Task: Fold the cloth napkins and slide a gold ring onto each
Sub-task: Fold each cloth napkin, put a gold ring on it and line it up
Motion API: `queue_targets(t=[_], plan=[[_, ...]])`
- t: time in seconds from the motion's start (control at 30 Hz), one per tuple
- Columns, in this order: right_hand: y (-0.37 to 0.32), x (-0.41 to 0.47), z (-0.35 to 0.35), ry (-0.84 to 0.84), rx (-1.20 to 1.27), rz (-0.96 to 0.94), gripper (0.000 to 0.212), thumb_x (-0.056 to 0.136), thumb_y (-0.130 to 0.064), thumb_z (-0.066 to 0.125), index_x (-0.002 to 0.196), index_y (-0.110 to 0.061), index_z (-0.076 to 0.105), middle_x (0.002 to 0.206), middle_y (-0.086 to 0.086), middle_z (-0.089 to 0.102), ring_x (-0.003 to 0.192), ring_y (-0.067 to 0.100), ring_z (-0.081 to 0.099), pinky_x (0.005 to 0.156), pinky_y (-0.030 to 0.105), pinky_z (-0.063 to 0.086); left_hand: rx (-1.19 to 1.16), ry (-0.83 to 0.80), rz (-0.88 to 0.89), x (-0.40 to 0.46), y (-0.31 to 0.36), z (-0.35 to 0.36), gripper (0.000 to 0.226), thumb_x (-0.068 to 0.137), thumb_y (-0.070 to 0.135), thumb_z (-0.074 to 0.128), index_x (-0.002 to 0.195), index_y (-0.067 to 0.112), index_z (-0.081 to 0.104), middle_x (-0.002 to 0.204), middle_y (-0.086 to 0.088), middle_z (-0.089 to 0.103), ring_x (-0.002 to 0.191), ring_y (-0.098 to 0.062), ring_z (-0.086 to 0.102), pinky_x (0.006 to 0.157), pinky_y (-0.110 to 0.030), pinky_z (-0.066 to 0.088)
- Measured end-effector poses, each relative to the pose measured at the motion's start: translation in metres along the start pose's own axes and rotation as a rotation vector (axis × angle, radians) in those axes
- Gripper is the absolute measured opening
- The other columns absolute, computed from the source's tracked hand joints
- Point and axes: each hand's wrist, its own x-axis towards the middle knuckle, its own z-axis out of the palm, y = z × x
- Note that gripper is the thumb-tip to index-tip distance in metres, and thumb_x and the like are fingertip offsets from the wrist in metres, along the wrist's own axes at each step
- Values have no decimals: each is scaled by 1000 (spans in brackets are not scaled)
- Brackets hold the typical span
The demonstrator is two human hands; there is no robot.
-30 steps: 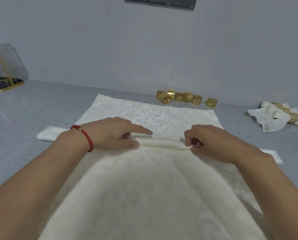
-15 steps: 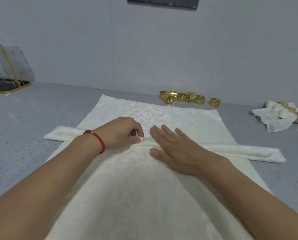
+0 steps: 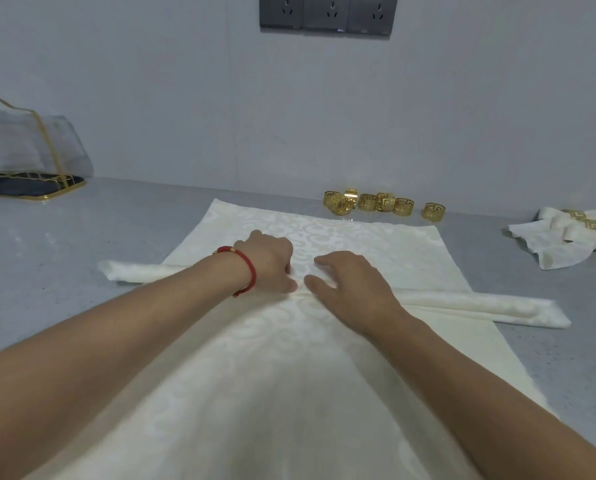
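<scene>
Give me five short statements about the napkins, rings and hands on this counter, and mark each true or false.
1. The left hand wears a red bracelet. True.
2. Loose gold rings lie near the wall. True.
3. The right hand holds a ring. False: it rests on the napkin.
4. Finished napkins lie at the left. False: they lie at the right.
5. The power sockets have plugs in them. False: none is plugged in.

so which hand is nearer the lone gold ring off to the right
Right. The right hand lies below-left of the lone gold ring; the left hand sits farther left.
</scene>
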Motion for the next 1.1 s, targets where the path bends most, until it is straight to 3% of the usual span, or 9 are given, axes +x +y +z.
queue_targets(t=[0.13, 0.2, 0.3, 0.47, 0.6, 0.77, 0.93, 1.03, 1.1], plan=[[-5, 0, 0, 17, 6, 6, 50, 95, -53, 59, 138, -26, 59, 146, -4, 52, 136, 19, 44, 110, 39, 37, 130, -161, -39, -9, 15, -21, 36, 94, 41, 55, 117, 14, 55, 112, -3, 63, 96, -25, 65, 61, -28, 52], [-7, 0, -2, 22, -32, 7, 53, 94, -56, 59, 138, -25, 59, 144, -3, 55, 134, 21, 46, 108, 41, 39, 224, -195, -24, -9, 23, -23, 30, 94, 35, 51, 115, 15, 59, 100, 0, 72, 80, -18, 64, 56, -22, 48], [-7, -2, -2, 18, -70, 17, 58, 92, -60, 59, 137, -25, 57, 140, -1, 56, 131, 22, 48, 104, 40, 40, 266, -271, 0, -9, 41, -30, 29, 96, 28, 50, 119, 12, 59, 86, 2, 78, 60, -16, 57, 33, -11, 32], [-4, 0, -3, 15, -133, 31, 61, 92, -68, 53, 131, -21, 58, 132, 1, 57, 124, 25, 50, 100, 42, 42, -327, -566, -19, 0, 28, -51, 28, 91, 13, 46, 108, 10, 68, 97, -16, 76, 77, -25, 60, 60, -28, 41], [3, 1, -3, -9, -100, 32, 58, 96, -64, 50, 133, -20, 57, 136, 3, 55, 128, 26, 47, 104, 43, 38, -490, -501, 129, -2, 4, -36, 38, 87, -1, 39, 105, 6, 72, 84, -17, 72, 71, -28, 64, 61, -29, 46], [10, 1, -6, -60, -31, 19, 53, 101, -56, 47, 137, -18, 55, 143, 4, 51, 134, 27, 43, 107, 42, 34, -546, -358, 327, 0, -15, -16, 22, 101, 16, 51, 113, 25, 68, 80, -10, 71, 67, -23, 59, 67, -32, 49], [11, -4, -20, -131, 161, -2, 40, 106, -35, 42, 141, -18, 53, 146, 1, 50, 136, 21, 44, 111, 37, 36, -255, -64, 430, 16, -20, -3, 14, 99, 36, 57, 109, 41, 65, 83, 0, 60, 71, -9, 53, 74, -26, 48], [19, -7, -39, -73, 301, 34, 23, 102, -31, 52, 112, -22, 71, 117, -6, 70, 110, 17, 64, 94, 36, 50, -279, 2, 466, 19, -17, 3, 14, 97, 37, 61, 110, 36, 67, 108, 13, 53, 91, -4, 58, 84, -22, 48], [34, -4, -56, -32, 165, 78, 14, 92, -33, 64, 84, -25, 72, 90, -11, 73, 90, 17, 68, 83, 37, 54, -355, 32, 496, 19, -14, 8, 12, 97, 32, 62, 106, 27, 69, 118, 19, 53, 92, -4, 60, 80, -18, 48]])
